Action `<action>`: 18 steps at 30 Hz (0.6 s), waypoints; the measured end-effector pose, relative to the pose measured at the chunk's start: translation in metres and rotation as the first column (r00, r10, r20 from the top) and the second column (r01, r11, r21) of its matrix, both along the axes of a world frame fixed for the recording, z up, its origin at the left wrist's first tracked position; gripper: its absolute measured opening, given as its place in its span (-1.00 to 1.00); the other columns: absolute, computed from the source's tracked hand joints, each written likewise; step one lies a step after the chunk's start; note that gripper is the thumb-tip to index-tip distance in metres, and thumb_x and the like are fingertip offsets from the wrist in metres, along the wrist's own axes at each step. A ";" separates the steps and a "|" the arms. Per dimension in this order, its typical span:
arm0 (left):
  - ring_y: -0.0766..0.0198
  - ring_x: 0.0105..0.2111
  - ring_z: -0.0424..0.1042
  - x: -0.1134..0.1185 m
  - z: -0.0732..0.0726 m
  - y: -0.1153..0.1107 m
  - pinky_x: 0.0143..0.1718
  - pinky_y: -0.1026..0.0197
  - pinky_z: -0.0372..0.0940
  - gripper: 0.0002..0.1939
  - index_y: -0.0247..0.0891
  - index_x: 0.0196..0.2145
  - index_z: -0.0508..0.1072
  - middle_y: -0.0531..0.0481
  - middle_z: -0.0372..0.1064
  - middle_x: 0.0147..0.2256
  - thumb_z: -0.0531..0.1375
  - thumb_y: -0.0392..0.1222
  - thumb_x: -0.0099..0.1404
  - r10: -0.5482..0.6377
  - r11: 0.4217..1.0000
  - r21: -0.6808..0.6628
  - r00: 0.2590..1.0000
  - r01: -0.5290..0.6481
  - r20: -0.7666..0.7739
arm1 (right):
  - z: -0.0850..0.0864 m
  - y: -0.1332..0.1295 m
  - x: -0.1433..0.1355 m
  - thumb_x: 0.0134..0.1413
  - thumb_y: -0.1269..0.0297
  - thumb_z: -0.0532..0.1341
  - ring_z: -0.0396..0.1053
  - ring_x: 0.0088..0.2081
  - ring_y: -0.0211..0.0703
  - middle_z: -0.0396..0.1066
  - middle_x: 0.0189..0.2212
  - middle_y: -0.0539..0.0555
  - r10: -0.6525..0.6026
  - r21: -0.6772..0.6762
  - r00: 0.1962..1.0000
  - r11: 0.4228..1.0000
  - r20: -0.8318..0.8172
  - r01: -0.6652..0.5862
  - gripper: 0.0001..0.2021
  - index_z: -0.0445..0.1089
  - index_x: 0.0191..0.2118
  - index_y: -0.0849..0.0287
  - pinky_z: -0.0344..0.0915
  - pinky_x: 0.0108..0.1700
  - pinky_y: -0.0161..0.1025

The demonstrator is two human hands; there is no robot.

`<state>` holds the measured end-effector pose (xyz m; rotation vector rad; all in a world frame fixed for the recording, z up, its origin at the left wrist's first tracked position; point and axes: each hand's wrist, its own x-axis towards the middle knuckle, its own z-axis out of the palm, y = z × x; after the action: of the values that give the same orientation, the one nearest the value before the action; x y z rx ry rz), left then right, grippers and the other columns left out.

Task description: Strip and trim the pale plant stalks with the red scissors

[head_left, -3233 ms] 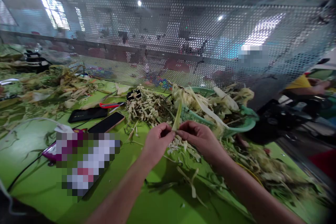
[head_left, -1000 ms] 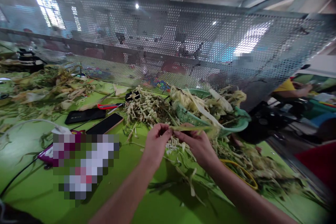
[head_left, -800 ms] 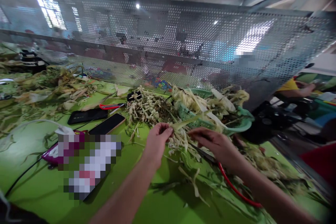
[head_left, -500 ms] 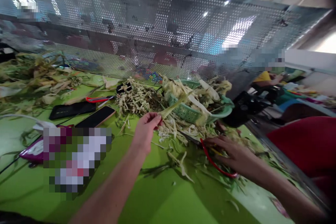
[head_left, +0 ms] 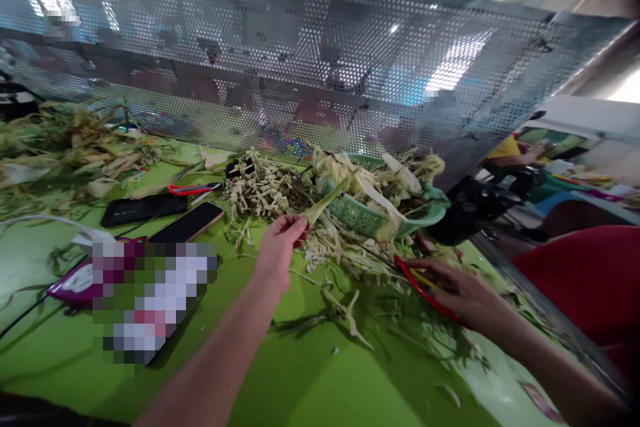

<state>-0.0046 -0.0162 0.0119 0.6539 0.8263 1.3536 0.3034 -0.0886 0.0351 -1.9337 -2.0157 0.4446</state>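
Note:
Pinched between the thumb and fingers of my left hand (head_left: 283, 243) is a pale green strip of dried husk (head_left: 327, 203), its far end reaching up in front of the basket. My right hand (head_left: 453, 290) grips red-handled scissors (head_left: 417, 280), whose dark blades point left over loose husk scraps. A green plastic basket (head_left: 363, 215) heaped with pale dried husk stands just beyond both hands. Left of it lies a pile of short cut husk pieces (head_left: 265, 190).
A second red-handled tool (head_left: 193, 189), two dark phones (head_left: 143, 210) and a purple power strip (head_left: 75, 283) lie at left. Long dried husks (head_left: 80, 147) cover the far left. A perforated metal screen (head_left: 280, 60) stands behind. A red chair (head_left: 580, 280) is at right.
My right hand has shifted slightly right with the scissors, and the red handles look closer together. My left hand holds the husk strip almost in the same place.

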 end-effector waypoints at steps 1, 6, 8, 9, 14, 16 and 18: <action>0.42 -0.51 0.32 0.000 0.000 0.000 -0.45 0.32 0.16 -0.72 -0.30 -0.41 0.48 0.02 0.42 -0.47 0.38 -0.11 -0.05 -0.005 1.000 -0.006 1.000 0.005 0.007 | 0.004 0.000 0.001 0.00 0.21 0.13 0.42 -0.04 0.16 0.42 0.03 0.14 0.015 -0.047 0.996 0.999 -0.084 -0.019 -0.49 0.31 0.13 0.11 0.37 -0.06 -0.12; 0.44 -0.52 0.30 0.003 0.000 -0.003 -0.45 0.34 0.15 -0.75 -0.32 -0.42 0.46 0.02 0.42 -0.47 0.37 -0.13 -0.02 -0.028 0.999 -0.015 0.999 0.028 0.034 | 0.018 -0.002 -0.012 0.01 -0.08 0.19 0.21 0.16 0.27 0.22 0.20 0.18 0.041 -0.157 0.986 0.985 -0.162 -0.067 -0.31 0.13 0.26 0.03 0.18 0.17 0.03; 0.44 -0.51 0.32 0.005 -0.001 -0.004 -0.43 0.33 0.17 -0.75 -0.32 -0.41 0.46 0.02 0.42 -0.47 0.36 -0.13 -0.02 -0.039 0.999 -0.012 0.999 0.039 0.036 | 0.020 -0.001 -0.022 -0.03 -0.11 0.21 0.12 0.21 0.33 0.15 0.24 0.14 0.107 -0.142 0.979 0.981 -0.171 -0.132 -0.27 0.11 0.26 0.00 0.08 0.22 0.13; 0.43 -0.50 0.33 0.006 -0.001 -0.005 -0.41 0.32 0.19 -0.75 -0.32 -0.41 0.47 0.02 0.43 -0.46 0.36 -0.13 -0.02 -0.047 0.999 -0.017 0.998 0.048 0.035 | 0.021 0.000 -0.028 -0.03 -0.11 0.21 0.08 0.23 0.34 0.12 0.26 0.13 0.143 -0.140 0.972 0.975 -0.185 -0.170 -0.26 0.10 0.27 -0.01 0.04 0.23 0.16; 0.40 -0.51 0.36 0.011 0.001 -0.008 -0.35 0.28 0.24 -0.79 -0.33 -0.44 0.46 0.03 0.41 -0.50 0.37 -0.19 -0.03 -0.047 0.997 -0.064 0.997 0.051 0.059 | 0.023 0.009 -0.061 0.03 -0.08 0.19 0.16 0.18 0.25 0.14 0.23 0.17 0.252 -0.144 0.931 0.944 -0.263 -0.296 -0.31 0.11 0.25 0.04 0.14 0.17 0.08; 0.40 -0.51 0.36 0.012 0.003 -0.009 -0.33 0.27 0.26 -0.82 -0.33 -0.44 0.47 0.03 0.41 -0.50 0.36 -0.22 -0.01 -0.052 0.996 -0.075 0.997 0.057 0.065 | 0.024 0.012 -0.073 0.06 -0.09 0.16 0.27 0.07 0.17 0.26 0.12 0.16 0.259 -0.154 0.923 0.938 -0.286 -0.311 -0.34 0.10 0.25 0.05 0.23 0.09 0.02; 0.39 -0.49 0.38 0.013 0.004 -0.011 -0.30 0.26 0.27 -0.85 -0.33 -0.43 0.48 0.01 0.42 -0.47 0.34 -0.24 0.02 -0.067 0.993 -0.092 0.996 0.071 0.051 | 0.024 0.014 -0.082 0.08 -0.10 0.14 0.33 -0.06 0.09 0.35 -0.02 0.14 0.270 -0.154 0.919 0.934 -0.288 -0.322 -0.35 0.11 0.24 0.07 0.27 0.01 -0.04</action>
<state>0.0087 -0.0276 0.0160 0.5700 0.8168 1.2556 0.2216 -0.0742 0.0596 -1.5652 -2.1567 0.9585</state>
